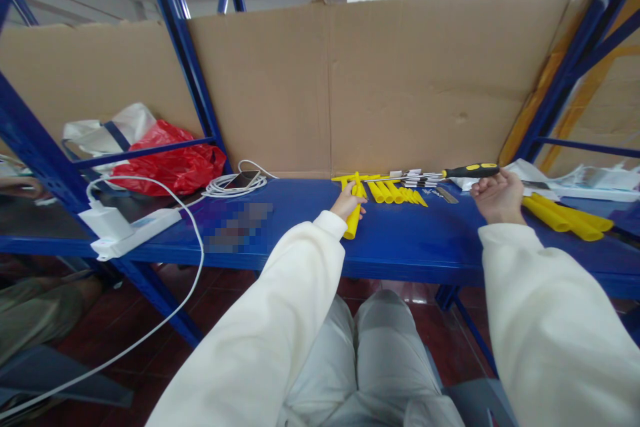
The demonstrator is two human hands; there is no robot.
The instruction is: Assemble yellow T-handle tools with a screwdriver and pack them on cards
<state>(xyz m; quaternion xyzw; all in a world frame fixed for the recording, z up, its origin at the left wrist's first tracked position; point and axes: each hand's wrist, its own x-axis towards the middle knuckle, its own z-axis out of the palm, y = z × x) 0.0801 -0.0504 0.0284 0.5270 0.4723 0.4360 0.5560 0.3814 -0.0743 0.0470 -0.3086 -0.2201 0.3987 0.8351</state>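
My left hand [347, 203] is closed around a yellow plastic handle [353, 223], a hollow tube with a crosspiece at its top, held above the blue shelf. My right hand [499, 197] pinches the butt end of a black-and-yellow screwdriver [470, 171]. The screwdriver lies nearly level, its long shaft pointing left and its tip end at the top of the yellow handle; exact contact is too small to tell. Beyond it, several yellow tubular pieces [395, 192] form a row. Small black-and-white parts [420, 179] and tiny metal pieces [431, 193] lie right of them.
More yellow tubes [565, 217] lie at the right. A cardboard panel [320, 93] backs the blue shelf [300, 193]. At left are a coiled white cable [233, 187], a red plastic bag [165, 157] and a power strip [143, 230] with its cord hanging down. Another person's leg shows far left.
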